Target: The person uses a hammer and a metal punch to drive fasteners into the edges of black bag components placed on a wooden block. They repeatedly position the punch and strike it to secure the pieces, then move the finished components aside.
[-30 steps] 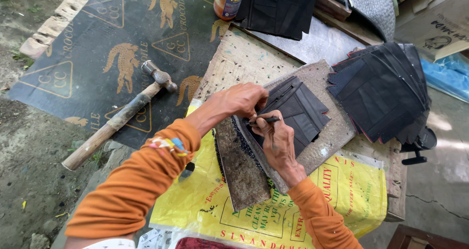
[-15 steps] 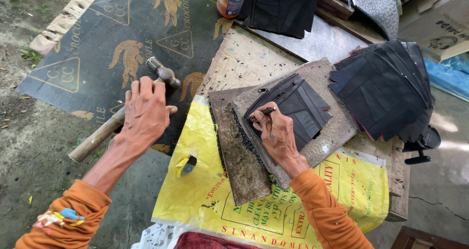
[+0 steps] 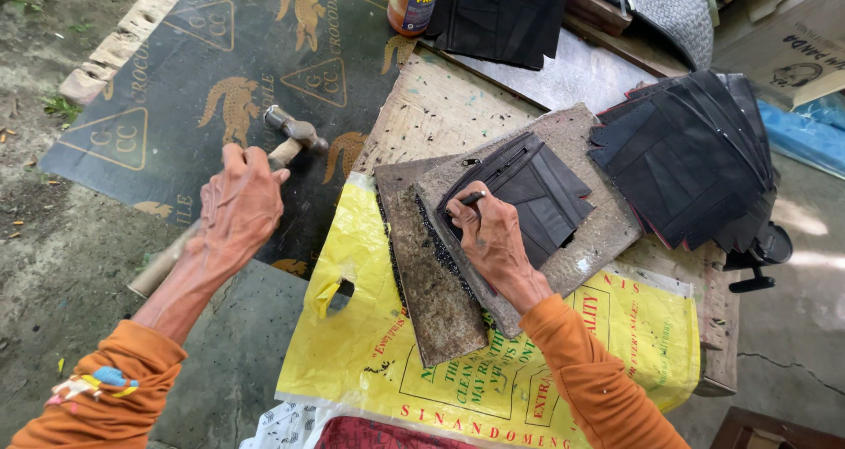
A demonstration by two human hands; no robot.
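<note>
My left hand point(image 3: 239, 207) is closed around the wooden handle of a hammer point(image 3: 290, 141) that lies on a dark printed mat at the left. My right hand point(image 3: 489, 238) pinches a thin dark metal punch point(image 3: 470, 200) upright against a stack of black sewn pieces point(image 3: 528, 194). That stack rests on a grey pitted block point(image 3: 591, 238), which sits partly over a rusty metal plate point(image 3: 422, 282).
A fanned pile of black pieces point(image 3: 687, 158) lies at the right on the wooden board point(image 3: 431, 106). A yellow printed sack point(image 3: 370, 343) covers the near side. An orange-labelled bottle point(image 3: 414, 0) and a black bag point(image 3: 502, 13) stand at the back.
My left hand left the black pieces, swung out to the left and closed on the hammer handle. My right hand stayed on the stack with the punch.
</note>
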